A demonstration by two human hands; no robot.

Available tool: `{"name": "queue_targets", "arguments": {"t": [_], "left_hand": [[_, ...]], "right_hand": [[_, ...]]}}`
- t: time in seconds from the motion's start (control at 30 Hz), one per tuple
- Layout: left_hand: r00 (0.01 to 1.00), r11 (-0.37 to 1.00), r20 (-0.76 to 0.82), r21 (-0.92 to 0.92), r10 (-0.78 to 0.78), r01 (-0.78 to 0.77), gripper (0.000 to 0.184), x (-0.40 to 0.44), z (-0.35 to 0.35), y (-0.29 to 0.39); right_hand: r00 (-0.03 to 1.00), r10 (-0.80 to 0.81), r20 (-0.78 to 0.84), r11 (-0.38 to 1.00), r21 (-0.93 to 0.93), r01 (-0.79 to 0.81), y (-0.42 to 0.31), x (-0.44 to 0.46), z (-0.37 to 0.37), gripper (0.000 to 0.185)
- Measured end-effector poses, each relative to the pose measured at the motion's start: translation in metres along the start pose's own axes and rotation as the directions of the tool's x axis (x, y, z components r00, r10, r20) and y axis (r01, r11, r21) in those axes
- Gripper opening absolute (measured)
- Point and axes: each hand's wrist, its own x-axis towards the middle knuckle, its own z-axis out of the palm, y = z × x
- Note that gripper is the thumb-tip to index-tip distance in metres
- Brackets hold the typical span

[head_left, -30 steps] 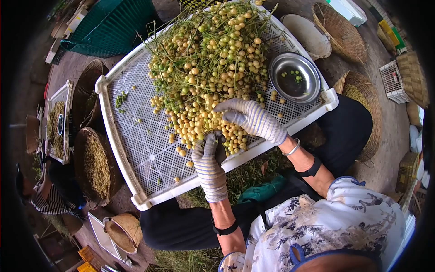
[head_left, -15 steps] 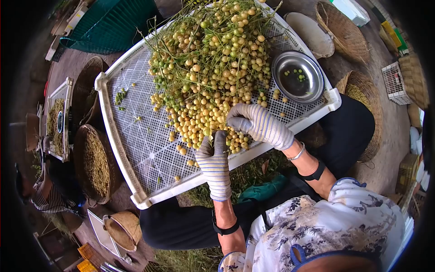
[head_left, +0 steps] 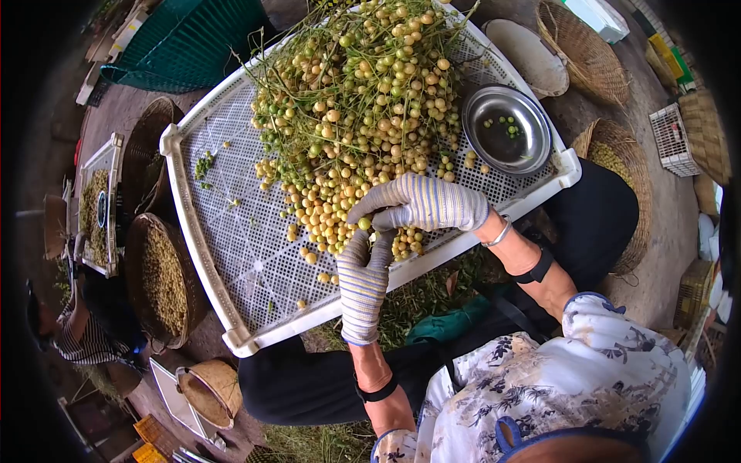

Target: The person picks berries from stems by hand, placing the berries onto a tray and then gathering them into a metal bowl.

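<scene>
A big heap of small round yellow and green fruits (head_left: 370,100) on thin green stems lies on a white perforated plastic tray (head_left: 224,255). Both my hands wear striped knit gloves and meet at the heap's near edge. My left hand (head_left: 363,285) is closed, thumb and fingertips pinched together pointing up. Over it arches my right hand (head_left: 432,204), its fingers curled toward the left fingertips. One green fruit (head_left: 364,223) shows between the fingertips of the two hands, with a pale bit just beside it. Loose yellow fruits (head_left: 324,224) lie around the fingers.
A steel bowl (head_left: 532,150) with several green fruits sits on the tray's right corner. Wicker baskets (head_left: 587,58) and a fruit-filled basket (head_left: 166,285) stand on the floor. A large green basket (head_left: 185,38) is at upper left. Another person (head_left: 93,324) works at far left.
My right hand has moved left, over the left fingertips, with its fingers reaching out further. My left hand has shifted slightly, and a green fruit now shows between the hands.
</scene>
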Motion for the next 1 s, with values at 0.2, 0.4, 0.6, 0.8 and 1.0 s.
{"name": "queue_targets", "arguments": {"t": [0.2,0.4,0.6,0.8,1.0], "left_hand": [[0.998,0.996,-0.058,-0.082,0.015,-0.02,0.02,0.0,0.008,-0.014],[0.986,0.819,0.113,-0.55,-0.124,0.166,0.019,-0.009,-0.002,0.01],[0.976,0.927,0.152,-0.321,-0.154,0.196,0.014,-0.013,-0.002,0.023],[0.973,0.903,0.191,-0.383,-0.127,0.193,0.017,-0.009,-0.011,0.017],[0.988,0.661,0.128,-0.735,-0.087,0.154,0.017,-0.008,-0.012,0.005]], "right_hand": [[0.972,0.063,-0.228,0.973,0.229,-0.009,0.005,-0.006,0.012,0.031],[0.977,0.114,-0.181,0.499,0.861,0.101,0.023,-0.008,0.024,0.03],[0.994,0.023,-0.109,0.84,0.541,0.041,0.011,0.0,0.008,0.048],[0.991,0.13,-0.044,0.81,0.581,-0.08,0.01,-0.002,0.009,0.038],[0.938,0.168,-0.304,0.574,0.804,0.157,0.035,-0.012,0.017,0.044]]}}
